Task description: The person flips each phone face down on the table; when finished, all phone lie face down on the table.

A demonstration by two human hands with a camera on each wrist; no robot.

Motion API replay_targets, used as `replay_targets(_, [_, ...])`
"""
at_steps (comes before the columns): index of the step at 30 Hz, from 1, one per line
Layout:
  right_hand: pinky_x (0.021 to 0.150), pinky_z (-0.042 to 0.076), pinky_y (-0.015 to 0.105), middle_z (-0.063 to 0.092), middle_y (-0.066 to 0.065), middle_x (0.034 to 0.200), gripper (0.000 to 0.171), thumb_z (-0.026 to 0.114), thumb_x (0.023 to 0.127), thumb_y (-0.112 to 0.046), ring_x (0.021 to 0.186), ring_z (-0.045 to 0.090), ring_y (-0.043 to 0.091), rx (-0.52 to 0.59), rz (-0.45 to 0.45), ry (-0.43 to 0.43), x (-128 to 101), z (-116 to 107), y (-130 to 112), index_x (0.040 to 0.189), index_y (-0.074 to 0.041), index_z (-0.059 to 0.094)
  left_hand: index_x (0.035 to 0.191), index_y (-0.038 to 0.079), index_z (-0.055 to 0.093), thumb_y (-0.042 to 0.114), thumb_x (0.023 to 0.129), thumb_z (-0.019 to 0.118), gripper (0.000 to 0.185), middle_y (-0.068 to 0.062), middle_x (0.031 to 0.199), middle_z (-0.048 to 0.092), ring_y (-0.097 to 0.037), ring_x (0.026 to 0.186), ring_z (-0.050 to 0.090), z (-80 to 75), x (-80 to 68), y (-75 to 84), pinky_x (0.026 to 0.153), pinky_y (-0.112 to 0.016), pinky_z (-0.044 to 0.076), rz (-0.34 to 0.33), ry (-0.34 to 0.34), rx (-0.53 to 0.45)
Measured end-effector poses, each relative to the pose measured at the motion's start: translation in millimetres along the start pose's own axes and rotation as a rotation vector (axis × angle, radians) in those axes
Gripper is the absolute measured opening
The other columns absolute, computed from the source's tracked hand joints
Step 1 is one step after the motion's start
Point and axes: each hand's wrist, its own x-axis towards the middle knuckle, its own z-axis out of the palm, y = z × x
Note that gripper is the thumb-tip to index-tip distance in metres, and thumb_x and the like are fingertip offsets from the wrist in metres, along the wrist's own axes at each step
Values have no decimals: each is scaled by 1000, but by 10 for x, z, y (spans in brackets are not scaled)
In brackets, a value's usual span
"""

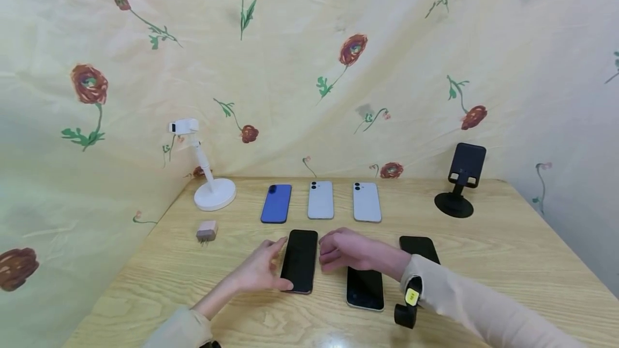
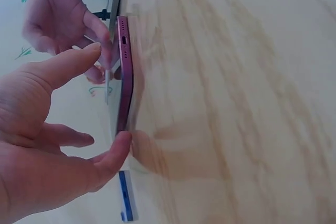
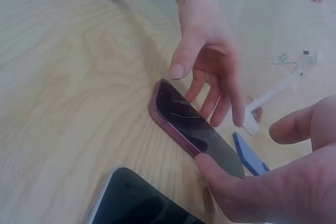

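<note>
A phone (image 1: 300,262) with a dark screen and a reddish-purple frame lies face up on the wooden table between both hands. My left hand (image 1: 263,267) is at its left side, thumb by the near left corner and fingers spread. In the left wrist view one fingertip meets the phone's edge (image 2: 125,72). At the opposite long side is my right hand (image 1: 345,251), fingers bent loosely; in the right wrist view one fingertip rests against the side of the phone (image 3: 181,121). Under my right forearm lies another dark-screened phone (image 1: 365,290), partly covered by it.
Behind stand in a row a blue phone (image 1: 276,204) and two white phones (image 1: 321,200), backs up. A further dark phone (image 1: 419,247) lies right, partly behind my arm. A white stand (image 1: 215,194) and charger plug (image 1: 207,231) are left, a black phone stand (image 1: 454,204) right.
</note>
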Motion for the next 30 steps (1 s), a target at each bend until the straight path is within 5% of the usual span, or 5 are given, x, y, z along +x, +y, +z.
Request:
replay_targets(7, [87,53,47,48,14,96,19,49,88,0,89,53,25,10,23,-6,37,53,17,105,9,50,152,-9,31,16,70,92,105,-23,126,43,-29,106,55,68,10,-18,88,-40,51,-4,-28,-62])
replay_targets(14, [89,52,49,48,18,111,35,49,90,-1,99,52,30,-4,26,-5,29,83,26,122,14,47,154,-6,29,18,68,94,110,-21,130,38,-23,101,50,108,44,-21,86,-34,49,7,-58,-27])
replay_targets(20, [90,51,48,48,16,108,2,48,91,-2,97,50,29,-6,32,-14,53,113,36,90,0,49,153,-5,32,24,66,94,111,-17,128,36,-21,95,44,129,69,-43,81,-31,45,24,-69,37])
replay_targets(25, [90,52,47,47,14,104,25,47,91,0,94,49,27,14,39,-7,73,125,40,70,-11,39,151,-6,36,27,66,94,108,-16,128,36,-21,96,43,133,87,-61,80,-31,44,23,-70,50])
replay_targets(30, [85,52,40,36,6,77,36,45,88,3,76,45,21,45,22,-28,76,143,26,62,-15,29,151,-7,36,26,66,94,107,-14,126,35,-21,96,43,133,100,-69,80,-30,44,20,-72,42])
